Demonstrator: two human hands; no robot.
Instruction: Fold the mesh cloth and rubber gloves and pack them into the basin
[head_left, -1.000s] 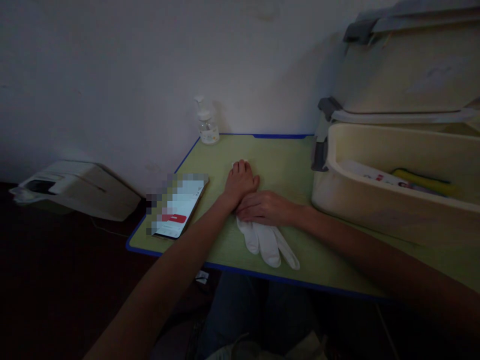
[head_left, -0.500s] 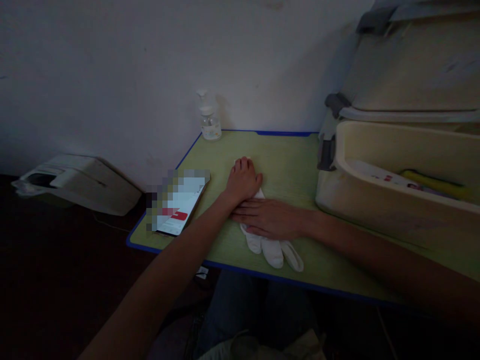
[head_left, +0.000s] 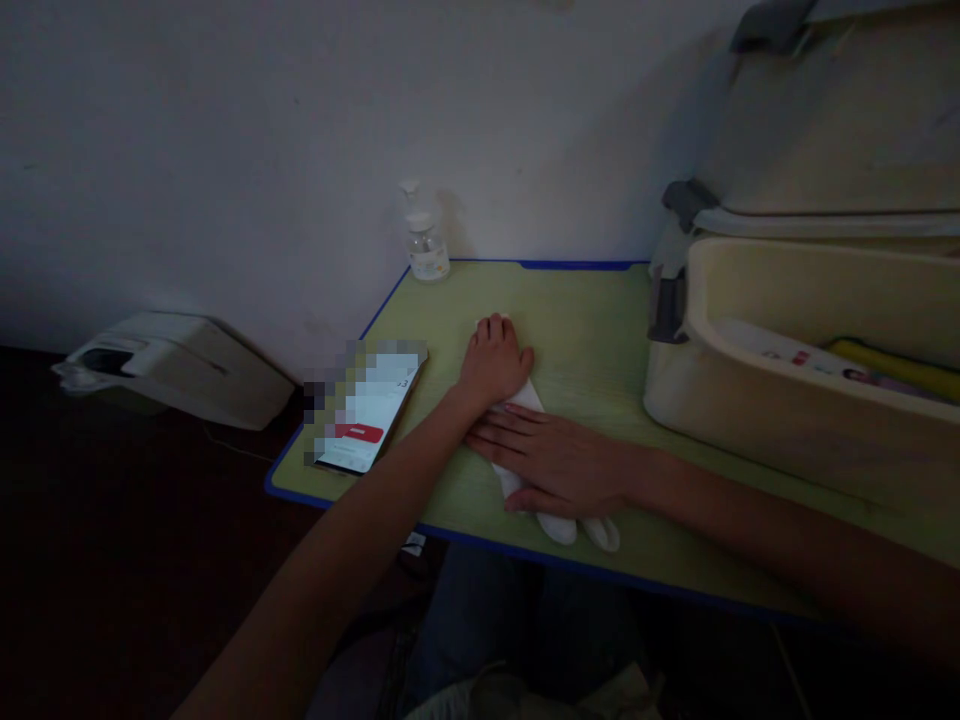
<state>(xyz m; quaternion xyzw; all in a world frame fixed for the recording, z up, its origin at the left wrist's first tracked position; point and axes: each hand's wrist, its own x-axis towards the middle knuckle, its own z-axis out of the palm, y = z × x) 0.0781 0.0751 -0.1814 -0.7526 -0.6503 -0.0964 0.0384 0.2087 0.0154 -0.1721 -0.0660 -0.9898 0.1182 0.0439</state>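
Note:
A white glove (head_left: 564,524) lies flat on the green table (head_left: 585,330), its fingers pointing toward the near edge. My left hand (head_left: 495,363) rests on the glove's cuff end, fingers curled down on it. Across the glove's middle lies my right hand (head_left: 555,462), palm down, fingers stretched out flat and pointing left. Only the glove's fingertips and a strip between my hands show.
A phone (head_left: 369,408) with a lit screen lies at the table's left edge. A clear pump bottle (head_left: 425,240) stands at the back by the wall. An open cream plastic box (head_left: 795,400) with items inside fills the right side. A pale appliance (head_left: 180,368) sits on the floor, left.
My right hand has slid along the glove toward its fingers, going from loosely curled to flat. The left hand has stayed on the cuff end. The view has shifted slightly.

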